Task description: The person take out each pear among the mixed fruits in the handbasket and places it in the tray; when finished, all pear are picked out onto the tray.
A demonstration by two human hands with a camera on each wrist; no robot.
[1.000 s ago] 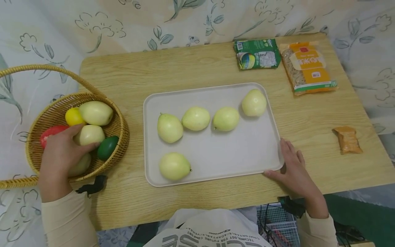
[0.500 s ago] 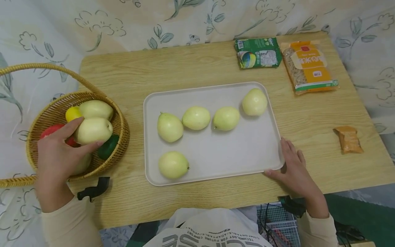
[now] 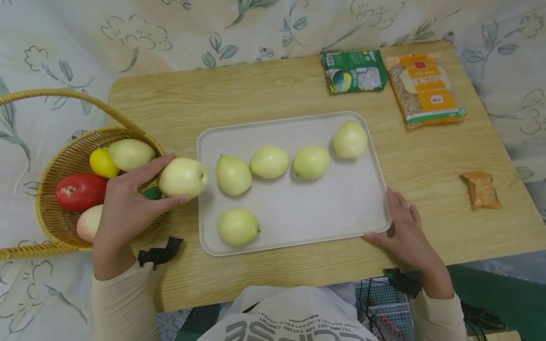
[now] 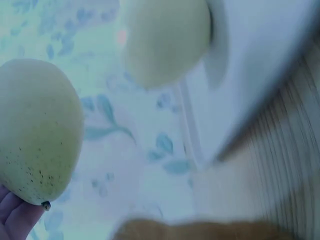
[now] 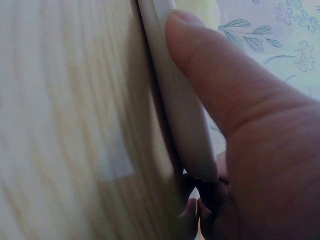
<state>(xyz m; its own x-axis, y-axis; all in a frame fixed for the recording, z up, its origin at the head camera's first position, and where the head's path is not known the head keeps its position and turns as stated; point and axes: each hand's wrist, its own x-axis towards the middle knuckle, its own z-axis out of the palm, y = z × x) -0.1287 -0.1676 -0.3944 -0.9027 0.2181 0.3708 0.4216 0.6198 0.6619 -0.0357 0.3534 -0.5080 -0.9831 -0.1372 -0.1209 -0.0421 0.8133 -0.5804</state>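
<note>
My left hand (image 3: 128,203) holds a pale green pear (image 3: 182,177) between thumb and fingers, over the gap between basket and tray. In the left wrist view the pear (image 4: 37,130) shows a speckled skin and a small dark stem. On the beige tray (image 3: 320,208) lie several more pears, one pear (image 3: 238,227) near the front left corner and another pear (image 3: 350,139) at the back right. At the tray's front right corner my right hand (image 3: 405,232) grips the edge, thumb (image 5: 210,55) along the front rim, fingers at the side.
A wicker basket (image 3: 44,203) with a tall handle stands left, holding a red fruit (image 3: 81,192), a yellow fruit (image 3: 104,163), a pale oblong fruit (image 3: 131,154) and others. Green (image 3: 354,71) and orange (image 3: 428,90) packets lie at the back right, a small brown packet (image 3: 481,189) nearer.
My left hand has lifted the pear out from among the fruit in the basket and carried it right, to the tray's left edge. My right hand has stayed at the tray corner.
</note>
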